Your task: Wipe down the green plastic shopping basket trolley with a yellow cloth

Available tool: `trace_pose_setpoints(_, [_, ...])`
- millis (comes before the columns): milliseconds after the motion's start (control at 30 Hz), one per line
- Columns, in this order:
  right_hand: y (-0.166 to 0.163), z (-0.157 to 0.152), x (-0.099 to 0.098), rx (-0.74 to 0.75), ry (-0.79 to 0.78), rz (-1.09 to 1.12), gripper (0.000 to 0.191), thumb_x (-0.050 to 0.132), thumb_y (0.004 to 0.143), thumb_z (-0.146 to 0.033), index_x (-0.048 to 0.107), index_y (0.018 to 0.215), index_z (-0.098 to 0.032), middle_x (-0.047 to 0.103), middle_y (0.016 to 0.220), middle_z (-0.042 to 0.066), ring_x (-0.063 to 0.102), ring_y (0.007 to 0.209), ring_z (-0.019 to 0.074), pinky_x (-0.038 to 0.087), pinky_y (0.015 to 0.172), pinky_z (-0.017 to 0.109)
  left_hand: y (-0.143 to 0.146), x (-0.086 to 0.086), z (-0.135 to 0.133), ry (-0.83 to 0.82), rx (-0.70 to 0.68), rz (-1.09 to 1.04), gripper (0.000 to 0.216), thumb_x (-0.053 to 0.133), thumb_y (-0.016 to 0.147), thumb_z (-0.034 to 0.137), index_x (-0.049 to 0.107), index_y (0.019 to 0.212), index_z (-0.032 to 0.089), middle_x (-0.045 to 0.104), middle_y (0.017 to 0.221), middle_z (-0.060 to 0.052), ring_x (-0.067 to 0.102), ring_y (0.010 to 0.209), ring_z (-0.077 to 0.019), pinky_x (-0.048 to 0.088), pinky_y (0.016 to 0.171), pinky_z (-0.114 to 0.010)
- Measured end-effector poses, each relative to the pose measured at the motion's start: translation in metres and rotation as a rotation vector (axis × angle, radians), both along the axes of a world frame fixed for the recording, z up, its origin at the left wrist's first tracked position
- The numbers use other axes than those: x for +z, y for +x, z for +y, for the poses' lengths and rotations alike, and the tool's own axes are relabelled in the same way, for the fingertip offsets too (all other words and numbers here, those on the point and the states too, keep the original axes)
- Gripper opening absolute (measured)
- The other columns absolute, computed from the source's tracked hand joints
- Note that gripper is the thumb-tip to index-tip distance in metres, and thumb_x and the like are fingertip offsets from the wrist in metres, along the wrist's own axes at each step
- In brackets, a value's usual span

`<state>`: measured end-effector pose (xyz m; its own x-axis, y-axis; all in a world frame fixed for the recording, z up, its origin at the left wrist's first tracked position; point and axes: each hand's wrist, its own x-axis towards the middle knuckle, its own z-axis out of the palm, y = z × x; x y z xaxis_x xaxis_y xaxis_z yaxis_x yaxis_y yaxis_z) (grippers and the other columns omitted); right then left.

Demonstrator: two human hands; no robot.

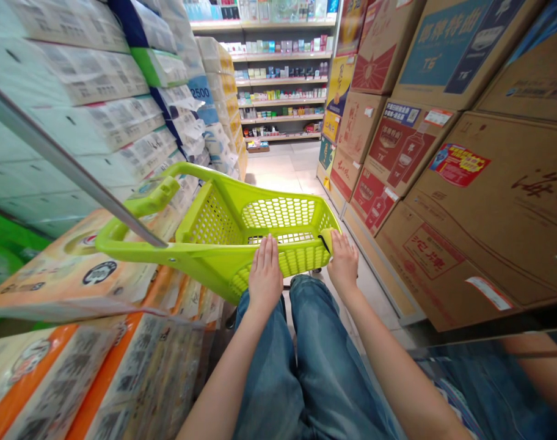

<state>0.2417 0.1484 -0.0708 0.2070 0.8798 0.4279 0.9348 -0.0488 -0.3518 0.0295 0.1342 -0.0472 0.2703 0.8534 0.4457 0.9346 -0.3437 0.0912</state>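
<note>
A lime-green plastic shopping cart basket (pixel 214 214) with perforated walls stands crosswise in front of my legs, and no goods show inside it. Flat against its near side, fingers stretched and close together, lies my left hand (pixel 265 275). My right hand (pixel 343 263) curls over the basket's right-end rim. Beside those fingers is a small yellow and black piece (pixel 327 239); whether it belongs to the basket I cannot tell. A grey metal bar (pixel 72 159) slants from the upper left down to the near rim.
Stacked tissue packs (pixel 118 116) line the left side, with orange and white packs (pixel 136 360) low in front. Cardboard cartons (pixel 493 195) are piled on the right. Shelves of small goods (pixel 283 79) close the far end, beyond a strip of tiled floor (pixel 287 162).
</note>
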Motion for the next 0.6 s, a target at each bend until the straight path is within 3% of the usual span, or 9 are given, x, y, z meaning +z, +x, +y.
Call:
trace_pose_setpoints(200, [-0.087,-0.003,0.016,0.193,-0.006,-0.038,0.065,0.036,0.087,-0.003,0.038,0.151,-0.014,0.041,0.157,0.011,0.029,0.149,0.0248,0.025,0.119,0.051,0.004,-0.003,0.000,0.005,0.037,-0.004,0.077,0.043,0.084,0.007,0.016,0.156,0.005,0.024,0.164,-0.017,0.014,0.154,-0.0245,0.023,0.124,-0.044])
trace_pose_setpoints(300, [-0.105,-0.005,0.021,0.266,-0.004,-0.031,0.062,0.036,0.090,-0.005,0.037,0.151,-0.015,0.040,0.158,0.010,0.027,0.150,0.0232,0.023,0.120,0.049,0.003,-0.005,0.001,0.009,0.043,0.009,0.073,0.041,0.087,0.009,0.018,0.156,0.005,0.024,0.164,-0.017,0.014,0.154,-0.0241,0.022,0.124,-0.043])
trace_pose_setpoints(467, [-0.075,-0.006,0.016,0.331,0.025,-0.088,0.069,0.037,0.087,-0.002,0.035,0.152,-0.020,0.043,0.157,0.008,0.030,0.149,0.0205,0.018,0.121,0.052,0.001,-0.003,0.000,-0.009,0.022,0.020,0.077,0.045,0.083,0.008,0.018,0.156,0.004,0.023,0.164,-0.017,0.012,0.154,-0.0245,0.021,0.125,-0.043])
trace_pose_setpoints(600, [-0.027,-0.003,0.003,0.236,0.046,-0.101,0.069,0.038,0.085,-0.002,0.038,0.151,-0.020,0.046,0.155,0.008,0.033,0.148,0.0209,0.021,0.120,0.051,0.002,-0.002,-0.001,-0.008,0.014,0.006,0.078,0.045,0.084,0.008,0.017,0.156,0.004,0.024,0.164,-0.017,0.013,0.154,-0.0250,0.021,0.125,-0.043])
